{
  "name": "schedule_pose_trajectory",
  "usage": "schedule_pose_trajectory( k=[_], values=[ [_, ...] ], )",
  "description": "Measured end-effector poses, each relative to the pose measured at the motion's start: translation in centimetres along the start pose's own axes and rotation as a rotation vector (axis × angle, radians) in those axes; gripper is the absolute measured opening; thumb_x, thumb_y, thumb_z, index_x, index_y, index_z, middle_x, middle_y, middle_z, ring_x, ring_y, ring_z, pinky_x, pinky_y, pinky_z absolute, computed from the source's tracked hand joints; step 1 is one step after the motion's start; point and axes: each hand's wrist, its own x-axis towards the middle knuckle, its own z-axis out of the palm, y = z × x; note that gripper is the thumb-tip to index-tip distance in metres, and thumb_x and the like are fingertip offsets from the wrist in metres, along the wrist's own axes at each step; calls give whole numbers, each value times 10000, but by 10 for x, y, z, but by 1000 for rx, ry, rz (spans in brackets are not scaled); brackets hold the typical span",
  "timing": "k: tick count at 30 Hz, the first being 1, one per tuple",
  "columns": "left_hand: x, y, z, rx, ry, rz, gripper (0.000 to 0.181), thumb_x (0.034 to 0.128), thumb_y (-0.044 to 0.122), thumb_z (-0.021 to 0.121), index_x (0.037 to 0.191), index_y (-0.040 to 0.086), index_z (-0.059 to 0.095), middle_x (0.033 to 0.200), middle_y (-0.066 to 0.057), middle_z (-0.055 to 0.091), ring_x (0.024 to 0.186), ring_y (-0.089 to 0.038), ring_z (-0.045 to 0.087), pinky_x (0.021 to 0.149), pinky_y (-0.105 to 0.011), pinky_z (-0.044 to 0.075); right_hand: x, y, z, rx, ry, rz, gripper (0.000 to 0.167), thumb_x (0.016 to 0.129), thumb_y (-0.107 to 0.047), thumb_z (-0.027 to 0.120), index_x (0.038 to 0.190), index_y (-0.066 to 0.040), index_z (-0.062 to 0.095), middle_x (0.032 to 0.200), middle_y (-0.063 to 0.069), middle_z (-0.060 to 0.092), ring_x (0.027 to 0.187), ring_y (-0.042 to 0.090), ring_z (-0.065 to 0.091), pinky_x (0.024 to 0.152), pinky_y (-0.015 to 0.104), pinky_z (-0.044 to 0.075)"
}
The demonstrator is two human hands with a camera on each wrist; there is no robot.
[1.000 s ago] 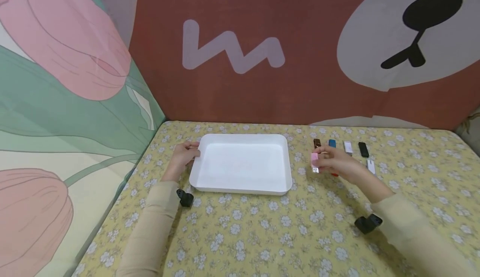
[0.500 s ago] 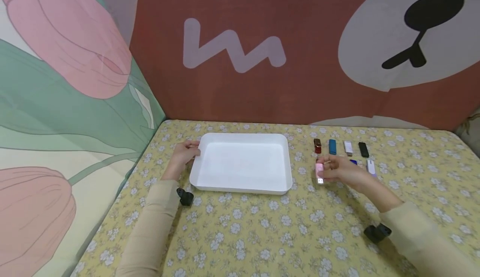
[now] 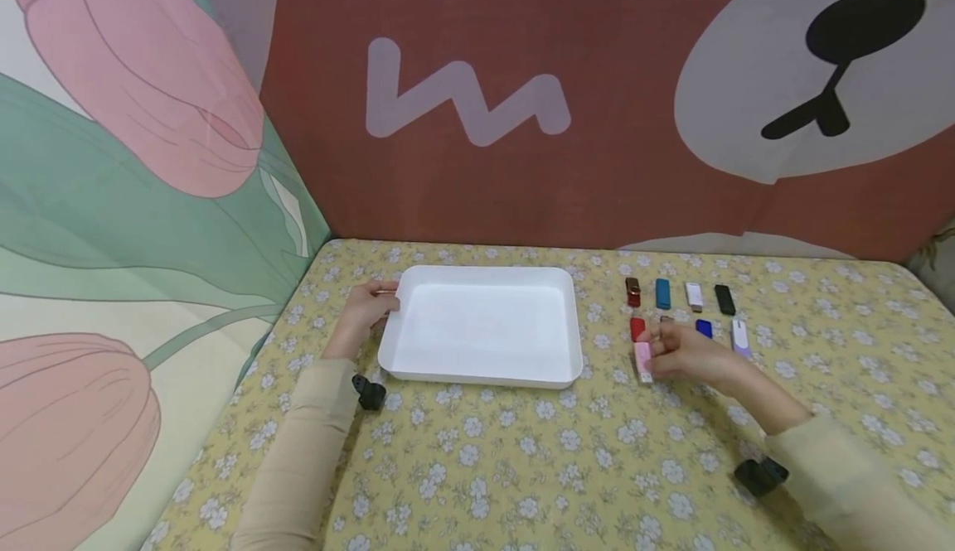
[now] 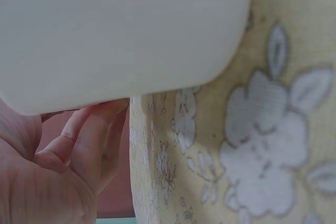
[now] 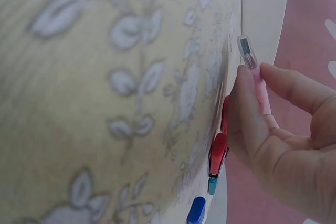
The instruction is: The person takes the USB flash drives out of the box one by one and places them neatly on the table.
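Note:
My right hand [image 3: 694,358] pinches a pink USB stick [image 3: 642,360] between thumb and fingers, its metal plug toward me. In the right wrist view, the pink USB stick [image 5: 261,95] has a clear cap over its plug. Just beyond it lies a red USB stick [image 3: 637,329], partly hidden by the fingers. At the left end of a shallow white tray [image 3: 477,331], my left hand [image 3: 363,309] holds the rim. Seen from the left wrist, the fingers meet the edge of the tray [image 4: 121,40]; their tips are partly hidden.
Behind the right hand lie a brown-red stick [image 3: 632,291], a teal one [image 3: 662,293], a white one [image 3: 695,296] and a black one [image 3: 724,299]. Nearer are a blue stick [image 3: 705,328] and a white-purple one [image 3: 739,336]. A printed cloth wall [image 3: 477,195] rises behind the table.
My right hand has moved toward me and slightly right with the pink USB stick, uncovering the red and blue sticks. The left hand stays at the tray.

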Motion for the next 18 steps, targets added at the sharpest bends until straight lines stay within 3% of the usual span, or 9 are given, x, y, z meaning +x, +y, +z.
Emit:
schedule_pose_trajectory(
  k=[18],
  values=[
    [0, 1, -2, 4, -50, 18, 466, 890, 31, 504, 1354, -3, 484, 1262, -226, 554, 781, -114, 606, 665, -235, 512, 0, 4, 5, -35, 18, 30, 471, 906, -75, 609, 1276, 118, 392, 960, 79, 539, 843, 135, 589, 753, 276, 553]
  ],
)
